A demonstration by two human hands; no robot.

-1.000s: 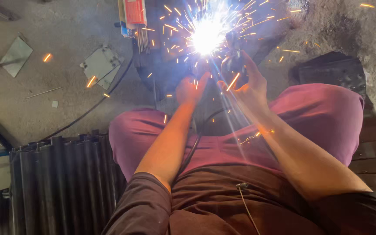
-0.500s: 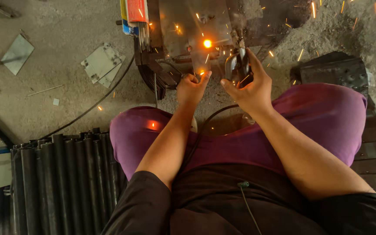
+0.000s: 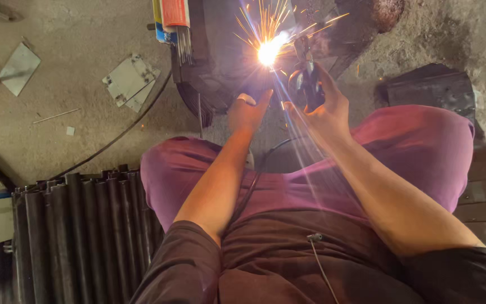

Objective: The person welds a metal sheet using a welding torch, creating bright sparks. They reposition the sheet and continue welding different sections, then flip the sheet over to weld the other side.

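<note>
We see the welding arc (image 3: 268,52) just ahead of both hands. Our right hand (image 3: 319,110) grips the dark electrode holder (image 3: 306,84), nearer the arc; our left hand (image 3: 247,114) is curled, its hold unclear.

Both arms stretched forward over the knees, left hand (image 3: 247,114) loosely curled, right hand (image 3: 320,112) closed in a grip, wrists close together.

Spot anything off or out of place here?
Yes. Both the left hand and right hand are bare, right beside the welding arc throwing sparks. Loose metal plates lie scattered on the floor.
</note>
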